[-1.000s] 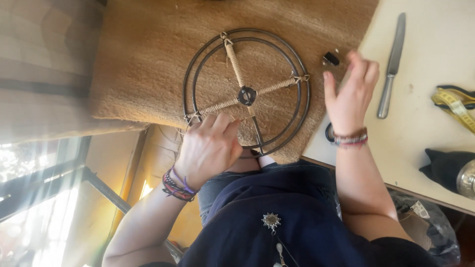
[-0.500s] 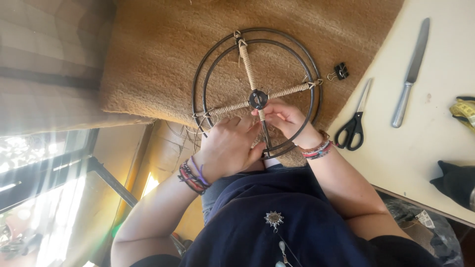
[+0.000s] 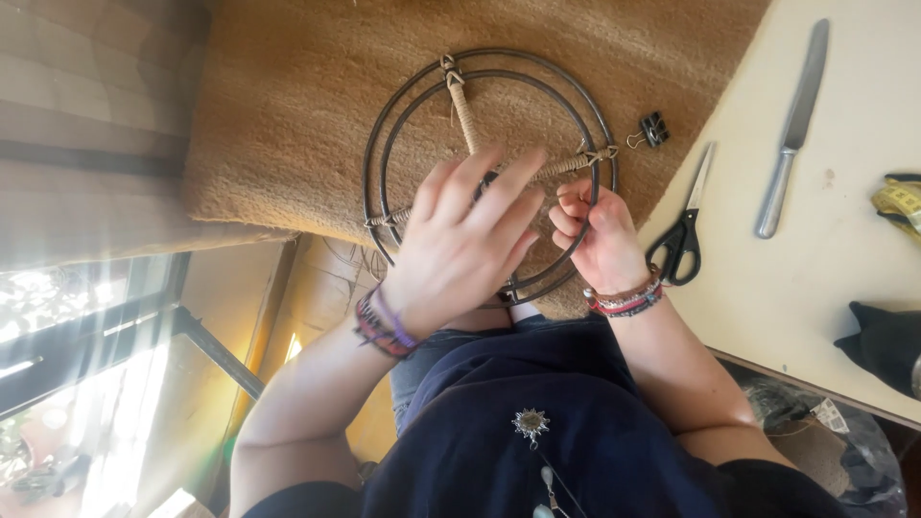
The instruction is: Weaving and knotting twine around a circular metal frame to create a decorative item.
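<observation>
A round metal frame (image 3: 403, 96) of two dark concentric rings lies on a brown woven mat (image 3: 307, 105). Its spokes are wrapped in pale twine (image 3: 463, 107). My left hand (image 3: 460, 245) hovers over the hub with fingers spread, covering the centre and the lower spoke. My right hand (image 3: 600, 240) rests at the frame's right side, fingers curled near the right spoke as if pinching a thin strand; whether twine is in them is not clear.
Black-handled scissors (image 3: 683, 240) lie just right of my right hand on a cream table (image 3: 844, 240). A small black binder clip (image 3: 652, 128) sits on the mat, a table knife (image 3: 791, 129) farther right, a yellow tape measure (image 3: 897, 203) at the edge.
My left hand has lifted from the lower spoke and spread over the hub. My right hand has drawn back from the hub toward the right rim.
</observation>
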